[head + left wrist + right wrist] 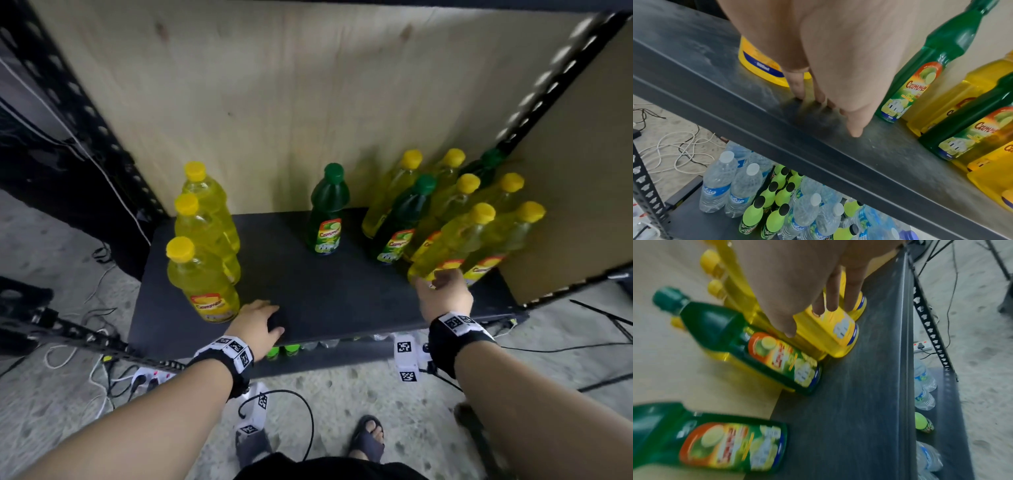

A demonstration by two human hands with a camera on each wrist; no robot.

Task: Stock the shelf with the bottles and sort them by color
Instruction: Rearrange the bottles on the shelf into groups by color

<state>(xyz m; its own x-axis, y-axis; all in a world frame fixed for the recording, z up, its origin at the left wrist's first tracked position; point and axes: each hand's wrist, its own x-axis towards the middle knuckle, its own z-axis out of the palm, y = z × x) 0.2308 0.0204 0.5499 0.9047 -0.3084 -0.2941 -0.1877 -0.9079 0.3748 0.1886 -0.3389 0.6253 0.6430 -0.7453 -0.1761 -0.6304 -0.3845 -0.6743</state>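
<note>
On the dark shelf (325, 291) three yellow bottles (202, 270) stand in a row at the left. A single green bottle (327, 212) stands at the middle back. A mixed cluster of yellow and green bottles (445, 212) fills the right. My right hand (438, 279) holds the lower part of the front yellow bottle (838, 337) of that cluster, fingers (832, 296) on its label face and thumb on its side. My left hand (265, 320) holds nothing; its straight fingers (797, 84) touch the shelf beside the nearest yellow bottle (760, 65).
A plywood panel (257, 102) backs the shelf, and black perforated posts (548, 102) flank it. Water bottles and lime-green bottles (777, 194) crowd the lower shelf. Cables and a power strip (150, 377) lie on the floor at the left. A dark strip of shelf (869, 386) separates the groups.
</note>
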